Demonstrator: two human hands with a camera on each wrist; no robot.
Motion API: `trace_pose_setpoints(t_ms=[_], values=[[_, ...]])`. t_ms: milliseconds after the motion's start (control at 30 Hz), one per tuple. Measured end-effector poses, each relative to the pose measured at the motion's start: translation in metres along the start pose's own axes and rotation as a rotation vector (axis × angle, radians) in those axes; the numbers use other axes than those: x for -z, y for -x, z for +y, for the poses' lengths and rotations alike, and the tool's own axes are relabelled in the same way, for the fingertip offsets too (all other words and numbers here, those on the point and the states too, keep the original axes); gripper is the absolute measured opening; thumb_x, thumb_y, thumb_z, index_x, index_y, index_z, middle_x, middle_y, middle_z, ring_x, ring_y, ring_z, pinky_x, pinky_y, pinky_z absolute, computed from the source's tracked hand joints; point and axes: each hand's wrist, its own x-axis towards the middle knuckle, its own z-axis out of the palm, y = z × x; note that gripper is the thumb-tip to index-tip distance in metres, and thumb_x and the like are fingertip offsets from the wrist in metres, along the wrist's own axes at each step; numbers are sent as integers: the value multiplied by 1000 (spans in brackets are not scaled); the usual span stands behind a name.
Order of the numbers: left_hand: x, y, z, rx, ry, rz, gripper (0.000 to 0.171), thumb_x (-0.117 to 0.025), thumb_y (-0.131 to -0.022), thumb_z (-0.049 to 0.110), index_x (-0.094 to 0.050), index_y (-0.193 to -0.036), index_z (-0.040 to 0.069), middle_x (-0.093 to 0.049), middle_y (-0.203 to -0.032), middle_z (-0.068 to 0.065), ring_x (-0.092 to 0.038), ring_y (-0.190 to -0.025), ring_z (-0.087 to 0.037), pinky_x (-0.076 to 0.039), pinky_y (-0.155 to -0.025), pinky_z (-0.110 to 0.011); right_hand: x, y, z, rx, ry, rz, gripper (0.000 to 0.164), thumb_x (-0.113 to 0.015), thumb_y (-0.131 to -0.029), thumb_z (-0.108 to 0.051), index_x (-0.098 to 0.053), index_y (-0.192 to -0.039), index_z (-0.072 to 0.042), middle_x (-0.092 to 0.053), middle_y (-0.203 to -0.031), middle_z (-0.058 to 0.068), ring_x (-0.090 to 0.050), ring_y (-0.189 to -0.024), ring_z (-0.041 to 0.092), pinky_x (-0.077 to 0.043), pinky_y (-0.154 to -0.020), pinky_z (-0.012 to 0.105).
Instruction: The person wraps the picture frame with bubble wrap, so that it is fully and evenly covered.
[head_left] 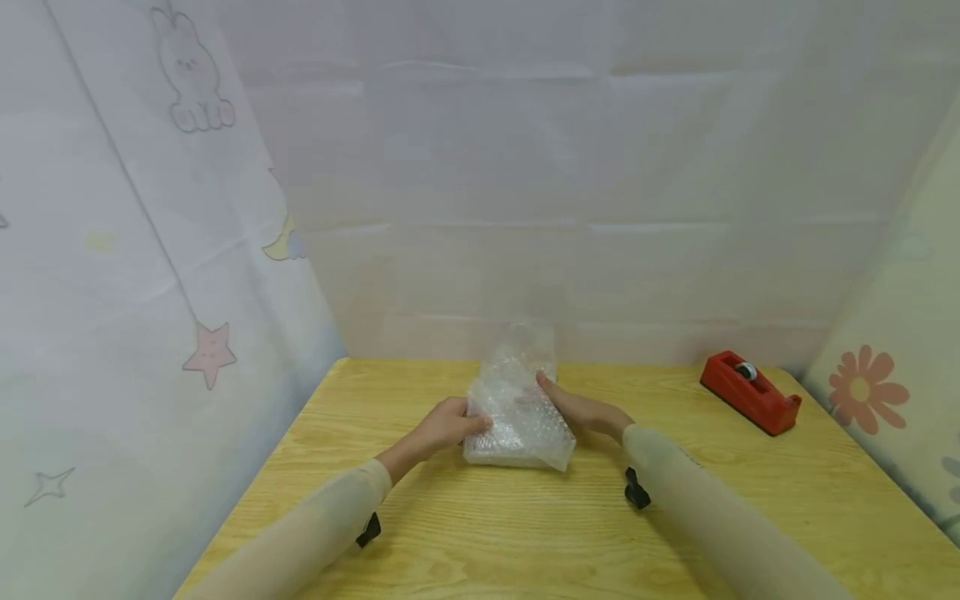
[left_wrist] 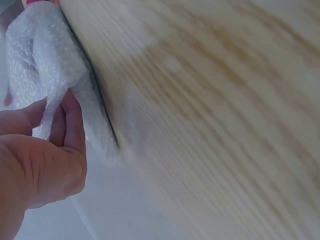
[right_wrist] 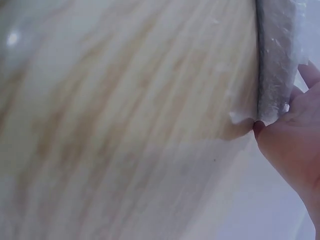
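Observation:
A flat bundle of clear bubble wrap [head_left: 517, 433] lies on the table, its loose sheet rising toward the back wall. In the left wrist view the bubble wrap [left_wrist: 55, 55] looks bunched, with a dark line along its lower edge; what it encloses is hidden. My left hand [head_left: 447, 423] pinches a fold at the left side between thumb and fingers, and the left hand [left_wrist: 50, 155] shows the fold between them. At the right side my right hand [head_left: 588, 408] grips the wrap; in its wrist view the right hand [right_wrist: 295, 130] has a fingertip at the lower edge.
A red tape dispenser [head_left: 750, 393] with a roll of tape stands at the back right of the wooden table [head_left: 480, 533]. A pale hanging cloth [head_left: 637, 208] closes off the back, and printed cloths flank both sides. Black straps [head_left: 636, 490] show under the wrists.

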Motion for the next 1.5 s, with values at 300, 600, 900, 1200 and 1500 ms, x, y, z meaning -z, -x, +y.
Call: trace_pose_setpoints(t_ms=[300,600,900,1200,1500], values=[[-5,-9,4,30,100,-43,17,-68,-97,13,-70,-102,-3,-71,-86,-7,-65,-73,-16,-56,-67,-38,13,5,8,49,-42,-80,79,-50,-98,-66,-35,-160,-19,0,-170,3,5,-153,23,-2,-118,58],[-8,-18,1,66,99,-38,16,-73,-92,13,-71,-96,-2,-70,-83,-7,-65,-71,-15,-56,-65,-35,20,2,20,98,-74,-73,36,-71,-95,-40,-74,-122,-16,0,-170,7,6,-153,29,4,-115,61],[-16,-16,3,123,117,61,49,-83,-88,20,-60,-121,-8,-65,-96,-11,-65,-77,-19,-57,-66,-37,19,6,25,156,30,-67,28,-60,-104,-33,-72,-121,-13,-4,-169,14,5,-153,32,-2,-117,59],[-13,-18,13,123,166,199,44,-82,-90,19,-62,-117,-8,-68,-102,-15,-67,-81,-24,-59,-72,-48,23,4,26,186,91,-33,26,-57,-106,-33,-68,-99,-11,-16,-167,15,0,-153,34,-4,-118,59],[-12,-20,12,101,175,194,17,-77,-91,4,-70,-102,-8,-73,-87,-11,-70,-77,-21,-59,-72,-47,20,1,29,207,58,-49,23,-60,-105,-29,-70,-97,-10,-23,-166,11,-1,-154,33,-8,-118,60]])
